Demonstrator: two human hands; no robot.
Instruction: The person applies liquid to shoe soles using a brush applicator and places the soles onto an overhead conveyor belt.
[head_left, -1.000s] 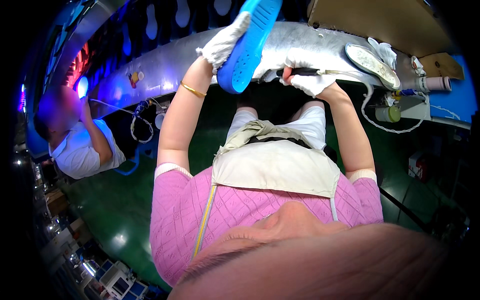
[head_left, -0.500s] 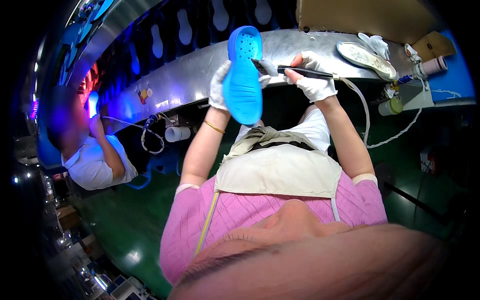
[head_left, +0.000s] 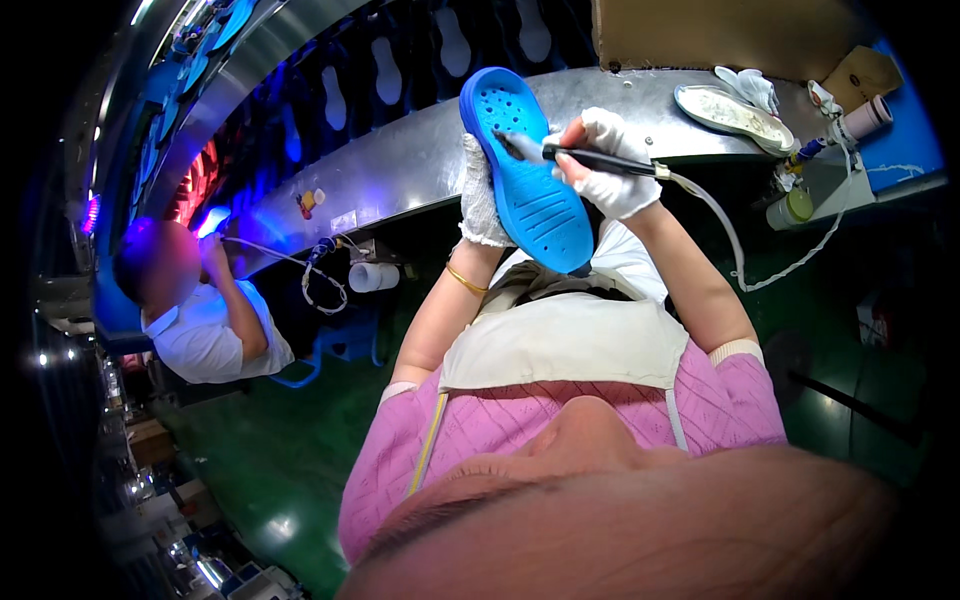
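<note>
My left hand [head_left: 482, 200], in a white glove with bare fingertips hidden behind, grips a blue shoe sole [head_left: 545, 205] by its left edge. The sole's ridged, holed inner face is turned up, and it tilts with its top end to the left. My right hand [head_left: 618, 170], in a white glove that leaves fingertips bare, is closed round the black handle of a brush [head_left: 600, 160]. A pale hose runs from the handle's end. The dark bristles touch the sole's upper half, just below its holes.
Beyond my hands runs a metal bench [head_left: 400, 170]. On its right lie a white sole [head_left: 735, 118] and a cardboard box [head_left: 730, 35]. Several grey soles [head_left: 455, 42] sit on the dark conveyor behind. At left a co-worker [head_left: 215, 320] sits; a white cup [head_left: 372, 276] hangs under the bench.
The blue sole has turned, its lower end swinging right, and moved slightly right and down with my left hand. The brush now rests on the sole's face instead of near its right edge.
</note>
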